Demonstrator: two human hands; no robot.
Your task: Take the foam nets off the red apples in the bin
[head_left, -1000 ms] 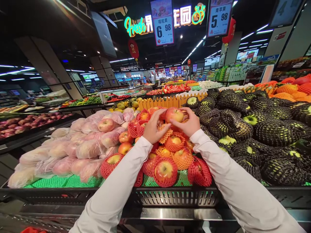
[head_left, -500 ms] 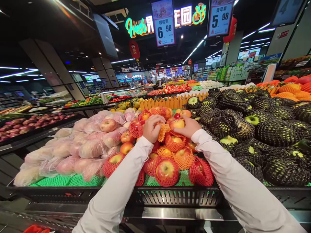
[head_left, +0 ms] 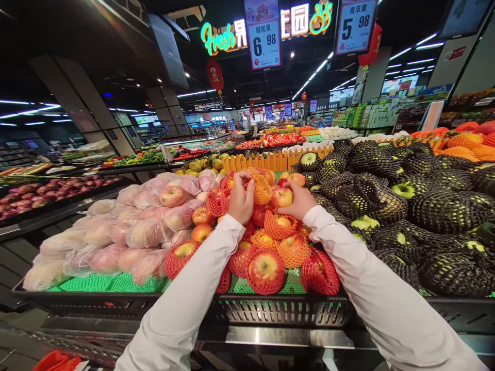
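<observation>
Pinching orange foam net (head_left: pixel 263 188) w/ L hand (head_left: pixel 242 198); can't tell if fruit's inside. R hand (head_left: pixel 299 201) grips bare apple (head_left: pixel 281 197) from its R side. Apple's roundish, no clear long axis, btwn hands, just R of net, amid netted apples (head_left: pixel 266 270).

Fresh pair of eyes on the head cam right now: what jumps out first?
Probably the glowing "Fresh" sign at top centre, partly covered by a hanging price board. Then mid-picture, over a pile of netted apples: the left hand holds an orange foam net, and the right hand grips a bare apple. The black-netted green fruit fills the picture's right.
</observation>
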